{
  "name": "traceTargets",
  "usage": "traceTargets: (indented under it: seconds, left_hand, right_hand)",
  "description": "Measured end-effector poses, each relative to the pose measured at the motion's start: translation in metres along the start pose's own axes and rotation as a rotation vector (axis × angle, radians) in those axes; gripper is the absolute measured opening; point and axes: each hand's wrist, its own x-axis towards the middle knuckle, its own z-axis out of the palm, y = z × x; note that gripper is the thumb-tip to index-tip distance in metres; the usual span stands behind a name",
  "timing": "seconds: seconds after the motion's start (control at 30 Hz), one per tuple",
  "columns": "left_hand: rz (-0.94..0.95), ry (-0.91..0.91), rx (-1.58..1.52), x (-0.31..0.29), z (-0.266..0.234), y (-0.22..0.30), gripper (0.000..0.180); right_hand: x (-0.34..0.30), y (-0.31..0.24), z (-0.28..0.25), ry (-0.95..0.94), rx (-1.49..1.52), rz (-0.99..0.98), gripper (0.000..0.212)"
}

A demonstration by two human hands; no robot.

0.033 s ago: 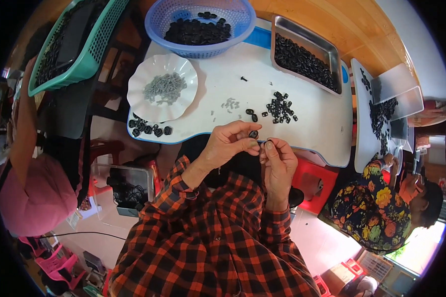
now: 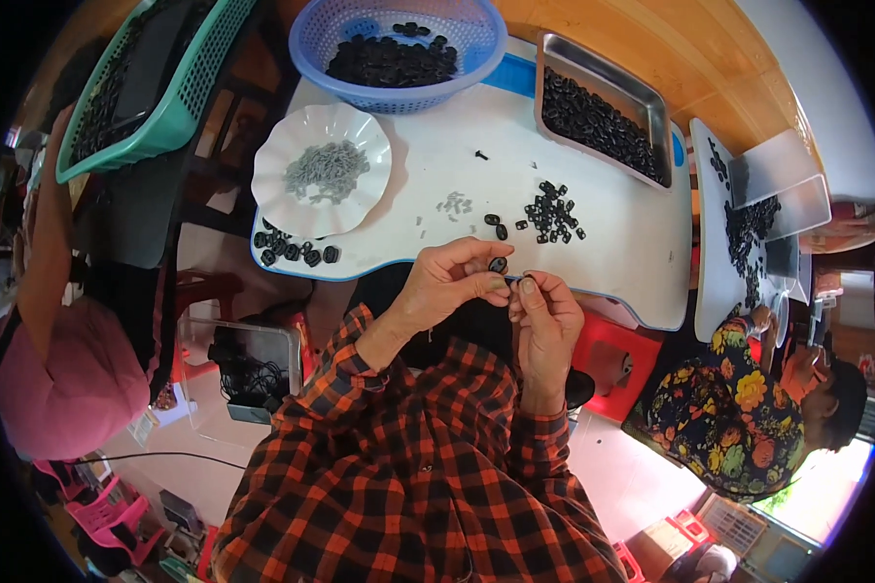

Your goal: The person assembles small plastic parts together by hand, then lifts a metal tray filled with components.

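Note:
Both hands meet just off the near edge of the white table (image 2: 418, 146). Between the thumb and fingers of my left hand (image 2: 449, 282) is a small black oval part (image 2: 498, 264). My right hand (image 2: 544, 316) is closed in a pinch close beside it, on a small dark piece (image 2: 528, 279) mostly covered by the fingertips. Two loose black oval parts (image 2: 497, 226) lie just beyond my hands. To their right is a pile of small black pieces (image 2: 551, 211), and to their left a scatter of tiny grey pieces (image 2: 453, 203).
A white scalloped plate (image 2: 267, 175) of grey pieces stands at left, with black parts (image 2: 292, 251) beside it. Behind are a blue basket (image 2: 399, 97) and a metal tray (image 2: 603, 155) of black parts. People sit at left (image 2: 73, 389) and right (image 2: 739, 408).
The view has shifted very slightly. My hands and the parts in them look the same.

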Motion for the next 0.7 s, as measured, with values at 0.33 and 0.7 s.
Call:
traceTargets:
  seconds: [0.33, 0.7]
  left_hand:
    - [0.057, 0.022, -0.089, -0.013, -0.009, 0.002, 0.030]
    - [0.120, 0.055, -0.124, -0.018, -0.020, -0.011, 0.022]
  right_hand:
    - [-0.005, -0.006, 0.017, -0.060, -0.054, -0.004, 0.015]
    - [-0.008, -0.004, 0.044, -0.079, -0.091, -0.018, 0.014]
